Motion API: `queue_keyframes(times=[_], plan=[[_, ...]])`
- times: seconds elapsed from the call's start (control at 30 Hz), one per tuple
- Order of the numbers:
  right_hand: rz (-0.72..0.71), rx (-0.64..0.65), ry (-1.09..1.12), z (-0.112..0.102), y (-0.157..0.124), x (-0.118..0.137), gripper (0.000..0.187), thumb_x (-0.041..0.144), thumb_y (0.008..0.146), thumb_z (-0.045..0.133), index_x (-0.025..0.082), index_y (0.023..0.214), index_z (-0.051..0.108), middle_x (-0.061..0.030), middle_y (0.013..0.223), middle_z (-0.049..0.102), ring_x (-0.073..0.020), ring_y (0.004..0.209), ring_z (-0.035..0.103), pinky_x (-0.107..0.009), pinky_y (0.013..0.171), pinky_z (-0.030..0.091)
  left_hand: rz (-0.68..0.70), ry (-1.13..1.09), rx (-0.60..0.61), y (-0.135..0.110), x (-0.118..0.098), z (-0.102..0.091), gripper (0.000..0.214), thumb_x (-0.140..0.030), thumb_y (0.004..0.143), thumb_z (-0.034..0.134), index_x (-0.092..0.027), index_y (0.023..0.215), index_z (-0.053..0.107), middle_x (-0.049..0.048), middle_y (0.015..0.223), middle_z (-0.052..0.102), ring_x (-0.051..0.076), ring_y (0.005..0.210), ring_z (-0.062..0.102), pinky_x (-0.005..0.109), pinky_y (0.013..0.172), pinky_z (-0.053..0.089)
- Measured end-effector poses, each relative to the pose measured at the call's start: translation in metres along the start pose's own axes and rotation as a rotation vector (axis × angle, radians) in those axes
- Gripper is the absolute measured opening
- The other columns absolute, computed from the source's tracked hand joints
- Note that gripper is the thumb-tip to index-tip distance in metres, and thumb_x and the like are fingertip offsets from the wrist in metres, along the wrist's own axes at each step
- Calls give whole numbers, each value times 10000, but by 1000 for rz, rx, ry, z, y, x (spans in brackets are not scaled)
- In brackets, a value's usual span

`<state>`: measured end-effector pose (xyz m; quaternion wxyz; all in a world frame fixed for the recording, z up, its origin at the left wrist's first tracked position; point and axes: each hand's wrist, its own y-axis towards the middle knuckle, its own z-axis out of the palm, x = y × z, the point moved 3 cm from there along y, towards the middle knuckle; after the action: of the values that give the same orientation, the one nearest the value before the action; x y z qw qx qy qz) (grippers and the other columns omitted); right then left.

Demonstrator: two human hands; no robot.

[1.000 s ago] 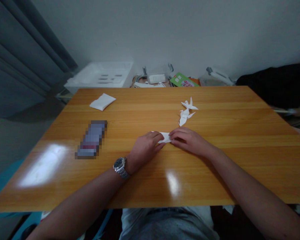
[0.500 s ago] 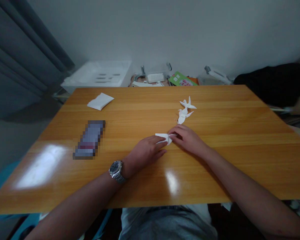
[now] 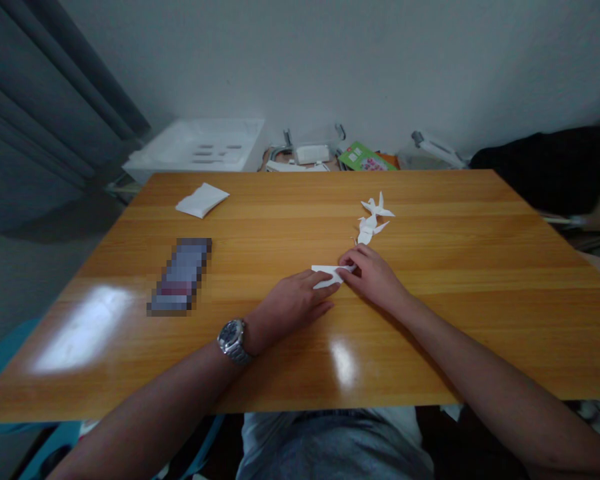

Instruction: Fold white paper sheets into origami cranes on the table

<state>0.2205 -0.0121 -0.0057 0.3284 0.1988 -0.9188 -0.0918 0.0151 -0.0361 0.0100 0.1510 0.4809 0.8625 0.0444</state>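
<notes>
A small folded white paper (image 3: 329, 273) lies on the wooden table (image 3: 300, 347) just in front of me. My left hand (image 3: 293, 307), with a metal watch on its wrist, lies flat and presses the paper's near edge with its fingertips. My right hand (image 3: 373, 277) pinches the paper's right end between thumb and fingers. Two finished white paper cranes (image 3: 373, 220) stand just beyond my right hand.
A pile of white paper sheets (image 3: 201, 200) lies at the far left of the table. A blurred dark flat object (image 3: 180, 277) lies left of my hands. Behind the table are a white tray (image 3: 200, 147), a green packet (image 3: 363, 159) and a dark cloth (image 3: 545, 167).
My right hand slid to the paper's right end and lifted it in a pinch. My left hand drew back slightly, uncovering more of the paper.
</notes>
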Motion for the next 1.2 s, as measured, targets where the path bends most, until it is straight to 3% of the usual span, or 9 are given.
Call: queue_keyframes(times=[0.7,1.2], plan=[[1,-35,-23,4,0,-1,84,243,928,679,217,894,607,-63,923,596,-242,890,579,-371,796,463,-19,13,43,1,-3,-3,358,-276,1029,529,-181,1369,588,105,1377,631,262,1172,644,408,943,597],[-2,-46,-22,4,0,0,78,241,931,676,221,899,608,-59,928,597,-242,895,572,-371,789,454,44,-25,47,1,2,-3,416,-318,1020,554,-202,1419,552,99,1478,562,263,1264,587,431,1077,521]])
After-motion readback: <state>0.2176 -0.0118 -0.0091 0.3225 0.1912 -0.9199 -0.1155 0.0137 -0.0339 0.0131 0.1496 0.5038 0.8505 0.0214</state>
